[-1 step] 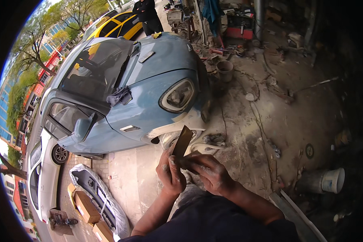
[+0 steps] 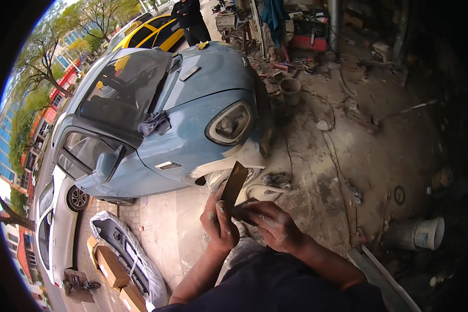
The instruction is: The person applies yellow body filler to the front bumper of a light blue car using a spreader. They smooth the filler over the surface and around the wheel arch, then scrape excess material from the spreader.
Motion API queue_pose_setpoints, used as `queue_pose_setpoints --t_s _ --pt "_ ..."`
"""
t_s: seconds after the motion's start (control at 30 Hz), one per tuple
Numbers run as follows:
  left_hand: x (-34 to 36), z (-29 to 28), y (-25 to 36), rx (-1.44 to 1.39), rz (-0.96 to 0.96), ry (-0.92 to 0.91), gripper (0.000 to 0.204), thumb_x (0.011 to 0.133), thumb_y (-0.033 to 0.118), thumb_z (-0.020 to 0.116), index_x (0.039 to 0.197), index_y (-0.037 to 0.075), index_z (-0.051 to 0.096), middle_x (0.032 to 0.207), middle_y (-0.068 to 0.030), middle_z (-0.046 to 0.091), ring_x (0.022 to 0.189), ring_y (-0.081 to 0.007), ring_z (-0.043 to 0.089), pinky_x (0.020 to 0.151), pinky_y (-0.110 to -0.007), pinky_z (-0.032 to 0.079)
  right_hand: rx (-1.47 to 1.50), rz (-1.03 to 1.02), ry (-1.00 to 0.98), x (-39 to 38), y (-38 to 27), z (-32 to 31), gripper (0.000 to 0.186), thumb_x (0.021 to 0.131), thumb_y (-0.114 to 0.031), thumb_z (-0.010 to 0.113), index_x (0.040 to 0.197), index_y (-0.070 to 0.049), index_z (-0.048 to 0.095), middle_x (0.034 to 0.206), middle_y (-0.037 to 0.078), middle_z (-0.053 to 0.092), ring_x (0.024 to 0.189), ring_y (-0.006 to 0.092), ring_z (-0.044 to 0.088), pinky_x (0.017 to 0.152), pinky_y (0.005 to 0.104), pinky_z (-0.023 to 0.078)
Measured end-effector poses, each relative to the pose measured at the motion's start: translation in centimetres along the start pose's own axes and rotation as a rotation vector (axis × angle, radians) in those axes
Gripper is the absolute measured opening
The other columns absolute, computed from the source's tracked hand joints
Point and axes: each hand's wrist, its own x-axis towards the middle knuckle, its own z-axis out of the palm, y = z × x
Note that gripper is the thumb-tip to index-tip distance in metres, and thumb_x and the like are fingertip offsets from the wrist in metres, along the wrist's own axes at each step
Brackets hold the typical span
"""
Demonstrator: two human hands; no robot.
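A flat, stiff-looking brown strip [image 2: 235, 183] stands up at a slant between my hands; its exact kind I cannot make out. My left hand [image 2: 219, 222] grips its lower part between thumb and fingers. At the strip's bottom end, the fingers of my right hand [image 2: 271, 223] are pinched together on it. Pale dust marks both hands. Just beyond them is the front corner of a blue car [image 2: 192, 117], with a pale sanded-looking patch [image 2: 205, 170] over its wheel arch. The front wheel is partly hidden behind the strip and my left hand.
A dark cloth [image 2: 154, 124] and a flat grey block [image 2: 189, 73] lie on the car. Hoses and a bucket [image 2: 290, 92] stand on the dusty floor; another bucket [image 2: 429, 232] lies right. Cardboard boxes [image 2: 112, 266] and a wrapped bumper [image 2: 132, 255] lie left. A person [image 2: 190, 21] stands behind.
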Motion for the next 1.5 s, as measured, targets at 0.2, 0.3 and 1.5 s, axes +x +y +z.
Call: queue_pose_setpoints --t_s 0.2,0.3,1.5 --pt "-0.6 -0.8 -1.2 -0.624 -0.403 0.135 0.049 0.120 0.035 0.050 0.135 -0.009 0.065 0.127 -0.0170 0.073 0.116 -0.0239 0.072 0.104 -0.037 0.056 0.276 0.236 0.211 1.3 1.2 -4.5 0.032 0.109 -0.002 0.055 0.137 0.000 0.069 0.135 0.017 0.073 0.128 0.0289 0.071 0.105 0.0446 0.062" --pt "-1.7 -0.2 -0.8 -0.915 -0.635 0.036 0.040 0.118 0.034 0.053 0.129 -0.002 0.069 0.124 -0.0142 0.075 0.113 -0.0231 0.072 0.101 -0.037 0.056 0.816 0.417 0.556 2.5 0.7 -4.3 0.033 0.118 -0.018 0.054 0.140 0.003 0.067 0.130 0.012 0.074 0.119 0.0196 0.072 0.100 0.0352 0.062" --pt "1.5 0.9 -0.7 0.132 0.280 -0.125 0.051 0.121 0.030 0.044 0.130 -0.013 0.070 0.101 -0.0176 0.075 0.083 -0.0183 0.065 0.074 -0.033 0.052 0.353 0.427 0.247 2.9 1.2 -3.3 0.032 0.116 -0.009 0.052 0.142 0.001 0.067 0.121 0.012 0.075 0.107 0.0187 0.072 0.095 0.0335 0.058"
